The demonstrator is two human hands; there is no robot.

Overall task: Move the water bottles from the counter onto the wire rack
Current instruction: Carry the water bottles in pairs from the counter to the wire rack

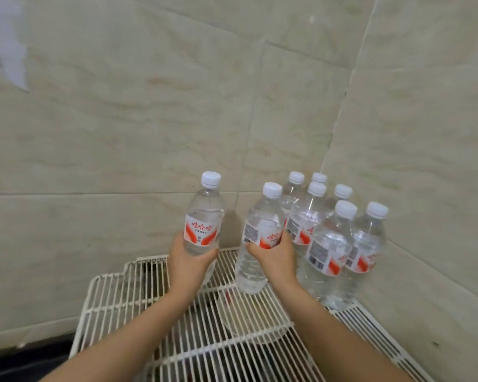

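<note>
Over the rack [113, 296] our left hand [189, 267] grasped one bottle [203, 216]; our right hand [276, 257] grasped another [260, 238], just left of six bottles [331, 244] standing far right.

Soft, even indoor light falls on the tiled wall [149, 119], with faint shadows. Wide-angle bending curves the edges. The top-left corner is blurred.

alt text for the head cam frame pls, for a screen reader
Two bare hands each hold an upright water bottle over a white wire rack in a tiled corner: the left hand grips one bottle, the right hand another. Six more capped bottles stand clustered in the rack's right back corner.
</note>
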